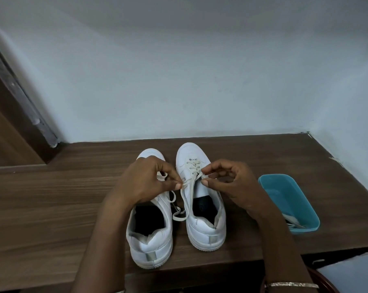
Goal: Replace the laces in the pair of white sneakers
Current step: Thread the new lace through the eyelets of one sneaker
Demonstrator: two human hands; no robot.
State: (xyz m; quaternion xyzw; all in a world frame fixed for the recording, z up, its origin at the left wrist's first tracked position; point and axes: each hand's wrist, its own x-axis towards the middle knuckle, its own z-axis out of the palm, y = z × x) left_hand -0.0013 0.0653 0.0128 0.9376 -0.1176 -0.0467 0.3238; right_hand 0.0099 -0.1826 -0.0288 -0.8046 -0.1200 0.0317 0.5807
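The left hand point(145, 180) and right hand point(231, 183) pinch a flat off-white lace point(189, 182).

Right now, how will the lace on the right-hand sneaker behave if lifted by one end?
Probably floppy: the lace droops and curls into a loop on the table. Likely very light: the left hand and right hand hold it with fingertip pinches only. It may drag, being threaded through eyelets of the right-hand sneaker.

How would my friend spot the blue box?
Find the brown wooden table against the pale wall, with two white sneakers on it. Right of the sneakers, beyond the right hand, sits the blue box. It is the only blue thing there: an open tub with pale laces in its near end.
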